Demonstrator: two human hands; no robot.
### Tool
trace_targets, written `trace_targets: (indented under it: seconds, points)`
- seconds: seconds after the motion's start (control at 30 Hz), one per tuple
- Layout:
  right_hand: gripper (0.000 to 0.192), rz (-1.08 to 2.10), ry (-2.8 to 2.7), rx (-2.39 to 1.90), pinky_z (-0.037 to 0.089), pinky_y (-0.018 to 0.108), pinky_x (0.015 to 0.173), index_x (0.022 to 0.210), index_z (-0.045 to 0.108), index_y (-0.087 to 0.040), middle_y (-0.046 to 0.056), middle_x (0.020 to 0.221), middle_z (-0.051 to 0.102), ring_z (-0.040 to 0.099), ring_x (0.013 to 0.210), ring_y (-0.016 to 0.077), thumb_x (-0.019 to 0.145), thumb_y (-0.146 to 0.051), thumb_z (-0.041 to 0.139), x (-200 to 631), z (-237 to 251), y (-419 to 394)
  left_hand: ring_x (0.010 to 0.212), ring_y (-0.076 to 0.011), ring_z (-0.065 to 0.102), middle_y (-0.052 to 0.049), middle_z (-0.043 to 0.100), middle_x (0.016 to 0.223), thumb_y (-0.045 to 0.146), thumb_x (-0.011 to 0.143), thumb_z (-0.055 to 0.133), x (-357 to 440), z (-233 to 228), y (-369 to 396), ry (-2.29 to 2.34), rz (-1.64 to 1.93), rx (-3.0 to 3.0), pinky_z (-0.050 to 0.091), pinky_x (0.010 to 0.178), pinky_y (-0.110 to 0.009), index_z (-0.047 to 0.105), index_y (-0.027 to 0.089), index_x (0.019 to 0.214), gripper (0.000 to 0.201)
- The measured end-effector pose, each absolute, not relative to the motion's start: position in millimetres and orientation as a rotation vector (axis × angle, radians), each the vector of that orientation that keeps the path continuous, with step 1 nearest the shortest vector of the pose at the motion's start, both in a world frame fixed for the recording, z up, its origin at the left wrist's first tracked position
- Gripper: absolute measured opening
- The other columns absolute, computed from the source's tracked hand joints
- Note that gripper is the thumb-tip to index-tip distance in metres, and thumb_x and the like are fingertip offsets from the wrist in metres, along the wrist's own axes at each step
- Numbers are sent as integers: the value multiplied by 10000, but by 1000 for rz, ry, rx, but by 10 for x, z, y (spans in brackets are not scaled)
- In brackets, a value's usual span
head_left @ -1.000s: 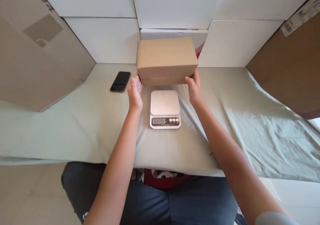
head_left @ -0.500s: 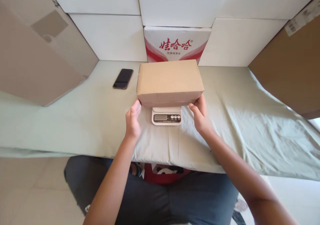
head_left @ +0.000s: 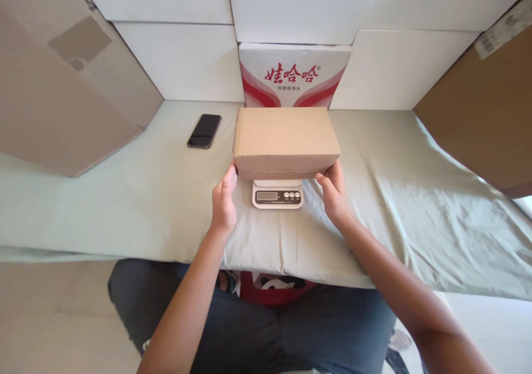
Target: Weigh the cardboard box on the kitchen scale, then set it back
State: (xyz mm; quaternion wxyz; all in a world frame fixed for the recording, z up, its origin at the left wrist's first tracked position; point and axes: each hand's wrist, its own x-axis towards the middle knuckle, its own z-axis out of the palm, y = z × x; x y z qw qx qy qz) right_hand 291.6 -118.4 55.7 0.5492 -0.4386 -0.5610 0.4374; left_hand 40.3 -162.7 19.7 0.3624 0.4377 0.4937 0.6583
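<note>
A closed brown cardboard box (head_left: 287, 133) sits over a white digital kitchen scale (head_left: 277, 196), hiding the weighing plate. Only the scale's front panel, with its grey display and buttons, sticks out below the box. My left hand (head_left: 225, 196) grips the box's near left corner, thumb up along the side. At the near right corner my right hand (head_left: 332, 191) holds the box, its thumb on the front face and its other fingers partly hidden. Whether the box rests fully on the scale, I cannot tell.
A black smartphone (head_left: 204, 131) lies left of the box on the pale green cloth (head_left: 166, 196). Behind stands a white and red carton (head_left: 295, 75) against white panels (head_left: 178, 58). Large cardboard boxes flank the surface on the left (head_left: 70, 86) and right (head_left: 482, 108).
The cardboard box has come slightly toward me and to the right, and sits straighter. Both hands moved along with it. The scale and phone stayed put.
</note>
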Motion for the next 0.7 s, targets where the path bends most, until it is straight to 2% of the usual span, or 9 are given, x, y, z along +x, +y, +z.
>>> trace_targets:
  seconds: [0.13, 0.23, 0.3, 0.4, 0.7]
  points:
    - [490, 1006, -1342, -998, 432, 602, 1316, 1382, 563, -356, 59, 1534, 619, 546, 1489, 332, 902, -440, 617, 2959, 506, -1151, 1612, -325, 440, -130, 548, 1671, 785, 994, 452, 391, 242, -1648, 1272, 1730, 1158, 335, 1354, -498, 645, 247, 1531, 784]
    - [631, 911, -1302, -1002, 275, 625, 1402, 1542, 448, -425, 4, 1759, 407, 350, 1678, 323, 945, -569, 589, 3124, 462, -1098, 1646, -295, 382, -102, 479, 1725, 760, 1006, 453, 261, 291, -1629, 1262, 1825, 1165, 304, 1371, -455, 626, 261, 1549, 757]
    - [679, 855, -1302, -1036, 243, 644, 1407, 1588, 392, -467, -27, 1811, 318, 274, 1718, 326, 952, -614, 581, 3284, 451, -1073, 1656, -286, 363, -78, 477, 1732, 766, 1005, 438, 129, 303, -1599, 1286, 1851, 1160, 288, 1377, -458, 634, 280, 1539, 749]
    - [681, 815, -1304, -1074, 262, 658, 1394, 1591, 403, -483, -25, 1809, 331, 287, 1715, 335, 950, -618, 588, 3496, 437, -1070, 1658, -290, 360, -63, 493, 1726, 803, 990, 402, -31, 275, -1555, 1336, 1831, 1149, 283, 1378, -479, 649, 293, 1516, 774]
    - [640, 943, -1248, -1113, 231, 664, 1411, 1578, 450, -460, -24, 1811, 350, 298, 1713, 324, 967, -578, 597, 3547, 307, -1143, 1645, -325, 377, -120, 508, 1712, 858, 958, 380, 24, 148, -1563, 1314, 1761, 1140, 295, 1369, -483, 650, 260, 1523, 866]
